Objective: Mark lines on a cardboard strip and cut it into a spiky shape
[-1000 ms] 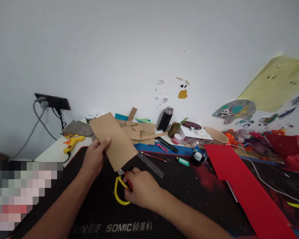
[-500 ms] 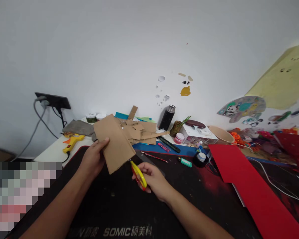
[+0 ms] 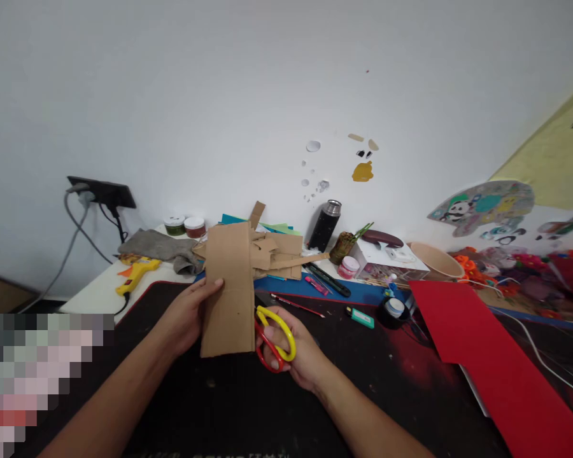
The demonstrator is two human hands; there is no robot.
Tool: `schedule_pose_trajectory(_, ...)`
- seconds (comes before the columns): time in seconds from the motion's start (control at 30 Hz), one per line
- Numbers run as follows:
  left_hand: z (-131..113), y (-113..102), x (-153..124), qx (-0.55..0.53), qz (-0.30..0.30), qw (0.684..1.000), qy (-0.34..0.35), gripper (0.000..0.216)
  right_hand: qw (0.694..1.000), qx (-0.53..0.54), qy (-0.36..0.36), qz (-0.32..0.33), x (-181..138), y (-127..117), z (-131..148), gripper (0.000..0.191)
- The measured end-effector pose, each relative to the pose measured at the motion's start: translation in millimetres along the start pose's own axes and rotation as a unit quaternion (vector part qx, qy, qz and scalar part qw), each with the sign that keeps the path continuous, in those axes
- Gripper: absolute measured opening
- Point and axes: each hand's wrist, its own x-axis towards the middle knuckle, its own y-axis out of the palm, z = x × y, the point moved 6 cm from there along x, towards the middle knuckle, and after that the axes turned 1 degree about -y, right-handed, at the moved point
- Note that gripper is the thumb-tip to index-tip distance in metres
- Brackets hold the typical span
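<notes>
A rectangular piece of brown cardboard (image 3: pixel 229 292) is held nearly upright by my left hand (image 3: pixel 191 315), thumb on its front face and the other fingers hidden behind. My right hand (image 3: pixel 298 346) grips a pair of scissors (image 3: pixel 286 327) with one yellow and one red handle loop. The handles are spread a little. Most of the blades is hidden behind the cardboard's lower right edge, so I cannot tell whether they touch it. Behind it lies a pile of cardboard scraps (image 3: pixel 279 251).
A yellow glue gun (image 3: pixel 136 275) and a grey cloth (image 3: pixel 155 247) lie at the left. Farther back stand a black flask (image 3: pixel 325 228) and a pink-lidded jar (image 3: pixel 348 267). A green utility knife (image 3: pixel 361 317), a red pencil (image 3: pixel 298 305) and red sheet (image 3: pixel 482 343) lie rightward.
The cardboard has turned from a slant to nearly upright and moved slightly right and down. The scissors have shifted right, and their handle loops now show spread apart.
</notes>
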Motion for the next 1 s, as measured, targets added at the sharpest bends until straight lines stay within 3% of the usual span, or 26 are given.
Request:
schedule_pose_trajectory(0.2,4,9,-9,0.012,-0.018,0.999,-0.029,0.039,1.0,-0.005,0.014,0.024,-7,-5,-2,0.078)
schedule_pose_trajectory(0.57,2,16,-14,0.023,-0.03,0.999,-0.032,0.034,0.995,-0.023,0.016,0.095,-6,3,-13,0.077)
schedule_pose_trajectory(0.8,-27,-16,-1,-0.042,-0.133,0.985,0.097,0.021,0.995,-0.013,0.03,0.094,-9,4,-9,0.09)
schedule_pose_trajectory(1.0,-33,-24,4,-0.069,-0.135,0.978,0.143,0.018,0.997,0.0,0.028,0.072,-13,3,-6,0.093)
